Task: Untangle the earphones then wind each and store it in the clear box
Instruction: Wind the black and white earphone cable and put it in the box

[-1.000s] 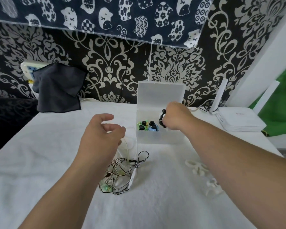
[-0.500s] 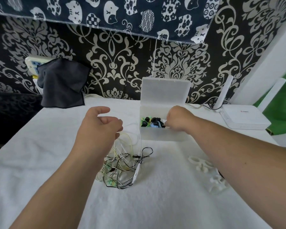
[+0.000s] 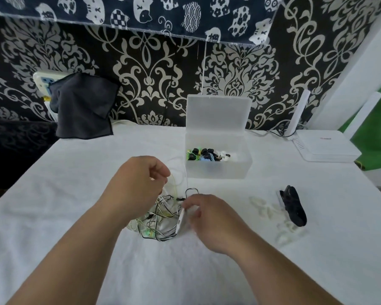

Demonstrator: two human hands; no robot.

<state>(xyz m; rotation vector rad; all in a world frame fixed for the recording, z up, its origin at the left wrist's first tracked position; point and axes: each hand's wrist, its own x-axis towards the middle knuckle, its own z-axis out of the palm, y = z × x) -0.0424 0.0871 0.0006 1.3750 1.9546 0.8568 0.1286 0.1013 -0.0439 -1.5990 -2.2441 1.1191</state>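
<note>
A tangle of black, white and yellow-green earphone cords (image 3: pixel 161 219) lies on the white cloth in front of me. My left hand (image 3: pixel 139 183) hovers over its left side, fingers curled, pinching thin pale cords that rise from the heap. My right hand (image 3: pixel 207 216) is at the tangle's right edge, fingers around a white inline piece; the hand is blurred. Behind the tangle stands the clear box (image 3: pixel 218 170), lid upright, holding several wound earphones (image 3: pixel 204 154) in black, green, blue and white.
White cable ties (image 3: pixel 271 210) and a black strap-like item (image 3: pixel 294 205) lie right of the tangle. A white router (image 3: pixel 326 148) sits at the back right. A dark cloth (image 3: pixel 84 106) hangs on the patterned wall at the left.
My right hand left the box and came down to the tangle's right edge. The wound black earphone it held is now in the box. My left hand dropped lower onto the cords.
</note>
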